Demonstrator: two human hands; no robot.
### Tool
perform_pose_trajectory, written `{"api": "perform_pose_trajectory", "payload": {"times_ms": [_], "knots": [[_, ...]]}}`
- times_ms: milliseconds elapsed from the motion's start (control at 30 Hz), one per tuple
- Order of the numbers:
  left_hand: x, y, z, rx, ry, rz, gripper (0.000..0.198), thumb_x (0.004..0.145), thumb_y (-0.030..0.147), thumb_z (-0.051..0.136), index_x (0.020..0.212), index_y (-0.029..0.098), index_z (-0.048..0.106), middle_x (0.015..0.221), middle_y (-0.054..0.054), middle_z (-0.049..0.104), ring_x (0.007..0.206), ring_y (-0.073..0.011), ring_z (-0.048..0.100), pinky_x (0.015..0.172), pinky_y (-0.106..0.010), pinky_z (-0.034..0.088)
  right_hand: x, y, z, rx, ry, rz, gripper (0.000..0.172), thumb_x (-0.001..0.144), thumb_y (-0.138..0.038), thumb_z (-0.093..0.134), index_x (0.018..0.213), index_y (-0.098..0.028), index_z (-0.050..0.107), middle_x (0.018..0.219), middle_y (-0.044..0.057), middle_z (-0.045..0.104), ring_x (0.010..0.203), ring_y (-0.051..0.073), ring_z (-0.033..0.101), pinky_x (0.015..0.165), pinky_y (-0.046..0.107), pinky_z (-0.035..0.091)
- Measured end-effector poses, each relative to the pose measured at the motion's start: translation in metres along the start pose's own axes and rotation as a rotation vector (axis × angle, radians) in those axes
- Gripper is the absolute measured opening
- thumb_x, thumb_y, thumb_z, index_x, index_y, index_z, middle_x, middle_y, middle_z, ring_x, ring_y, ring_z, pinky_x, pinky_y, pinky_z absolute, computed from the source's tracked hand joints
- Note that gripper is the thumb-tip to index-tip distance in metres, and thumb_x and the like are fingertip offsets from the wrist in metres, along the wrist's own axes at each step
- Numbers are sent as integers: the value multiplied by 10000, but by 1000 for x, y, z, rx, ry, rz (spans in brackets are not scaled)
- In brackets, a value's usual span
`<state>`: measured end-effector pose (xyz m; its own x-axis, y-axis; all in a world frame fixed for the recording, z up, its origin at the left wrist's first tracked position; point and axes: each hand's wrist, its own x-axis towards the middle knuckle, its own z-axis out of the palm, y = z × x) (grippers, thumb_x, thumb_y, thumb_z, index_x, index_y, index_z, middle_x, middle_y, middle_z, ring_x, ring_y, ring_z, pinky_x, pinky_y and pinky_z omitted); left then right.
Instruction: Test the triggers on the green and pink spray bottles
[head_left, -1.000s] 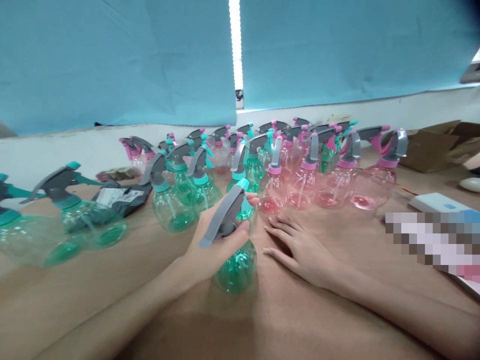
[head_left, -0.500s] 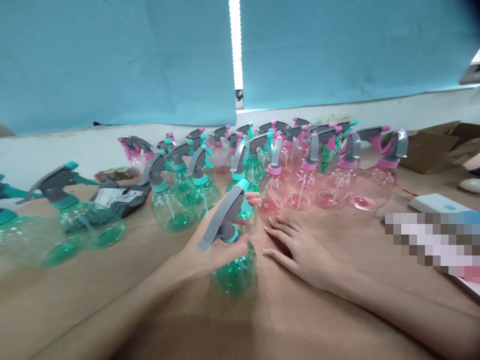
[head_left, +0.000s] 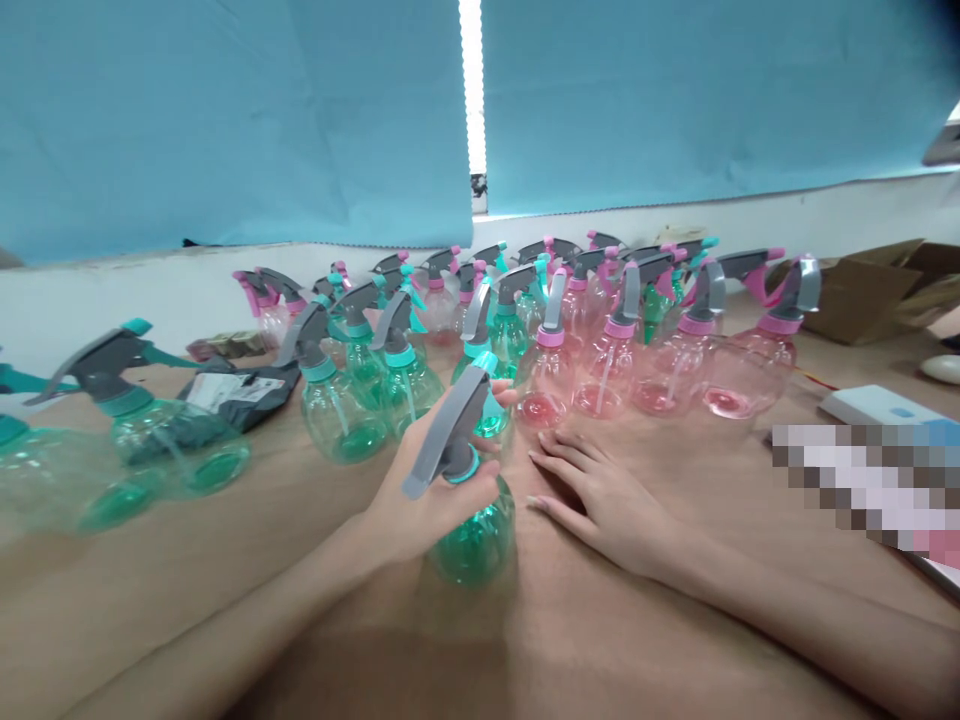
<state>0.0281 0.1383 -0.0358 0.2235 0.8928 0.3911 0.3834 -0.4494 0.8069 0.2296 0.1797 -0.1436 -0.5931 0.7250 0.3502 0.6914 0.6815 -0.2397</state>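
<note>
My left hand (head_left: 427,490) is wrapped round the neck of a green spray bottle (head_left: 474,540) that stands on the brown table (head_left: 300,600). Its grey trigger head (head_left: 444,432) points toward me and to the left, and one finger reaches over the teal nozzle. My right hand (head_left: 600,495) lies flat on the table just right of that bottle, fingers spread and holding nothing. Behind both hands stand several green spray bottles (head_left: 337,410) and several pink spray bottles (head_left: 679,370), all upright.
More green bottles (head_left: 161,440) stand at the left edge, by a dark packet (head_left: 240,390). A white box (head_left: 874,405) and a blurred patch lie at the right, a cardboard box (head_left: 870,290) behind them. A blue curtain (head_left: 225,120) hangs at the back.
The green bottle in my left hand has shifted slightly and its head has tipped a little. My right hand has stayed flat in place.
</note>
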Motion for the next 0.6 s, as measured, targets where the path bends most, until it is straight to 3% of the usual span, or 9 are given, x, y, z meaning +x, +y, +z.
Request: {"api": "perform_pose_trajectory", "payload": {"times_ms": [133, 267, 400, 600], "knots": [[0, -3, -1, -63, -33, 0, 551, 699, 131, 553, 1239, 234, 516, 1281, -84, 594, 1071, -254, 616, 817, -357, 567, 0, -1, 0, -1, 0, 6, 511, 910, -489, 495, 1267, -137, 595, 1368, 143, 550, 1301, 327, 458, 1060, 534, 390], [0, -6, -2, -61, -40, -9, 576, 692, 141, 543, 1256, 241, 488, 1302, -84, 583, 978, -244, 651, 755, -350, 583, 0, -1, -1, 3, 7, 2, 500, 910, -484, 499, 1263, -143, 597, 1353, 146, 563, 1289, 323, 472, 1055, 534, 394], [-1, -7, -1, -41, -9, 15, 541, 707, 178, 544, 1239, 270, 510, 1259, -60, 610, 1029, -256, 626, 749, -333, 575, 0, 0, -2, -16, -13, 8, 507, 919, -485, 481, 1261, -129, 597, 1362, 142, 556, 1289, 321, 470, 1057, 526, 395], [-2, -5, -3, 5, -51, -67, 498, 690, 155, 517, 1179, 253, 522, 1039, -22, 651, 642, -143, 580, 592, -280, 510, 1, -1, -2, -13, -42, 11, 537, 922, -488, 479, 1293, -110, 571, 1383, 144, 536, 1307, 324, 445, 1072, 524, 375]]}}
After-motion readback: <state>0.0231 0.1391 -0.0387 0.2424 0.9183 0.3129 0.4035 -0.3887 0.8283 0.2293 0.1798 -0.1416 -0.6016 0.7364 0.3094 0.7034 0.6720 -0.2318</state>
